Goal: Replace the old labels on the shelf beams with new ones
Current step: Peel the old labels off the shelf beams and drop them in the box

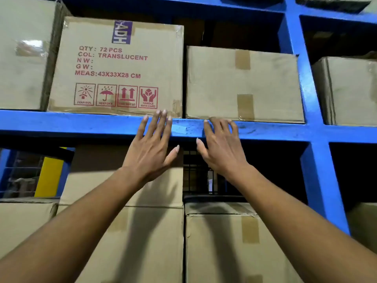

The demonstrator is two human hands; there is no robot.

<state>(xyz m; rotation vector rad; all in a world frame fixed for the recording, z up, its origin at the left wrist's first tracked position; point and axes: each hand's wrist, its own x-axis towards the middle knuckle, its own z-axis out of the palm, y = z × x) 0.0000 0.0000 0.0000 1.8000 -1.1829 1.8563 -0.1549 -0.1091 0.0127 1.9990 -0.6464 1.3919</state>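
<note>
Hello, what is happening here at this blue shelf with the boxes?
A person is working on the front of a blue shelf beam that carries cardboard boxes. Both hands are empty and lie against the beam. The left hand is flat with spread fingers; the right hand has curled fingers at the beam's top edge. Between them sits a small pale label scrap.

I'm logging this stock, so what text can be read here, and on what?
All on the printed carton:
"ADH", sideways on its purple tape
"QTY: 72 PCS"
"COL: TRANSLUCENT"
"N W:" and "G W:", blank
"MEAS: 43X33X28 CM"
"KEEP DRY"
"HANDLE WITH CARE"
Other two icon captions: too blurred.
Blue beam, other cartons: no readable text.
</note>
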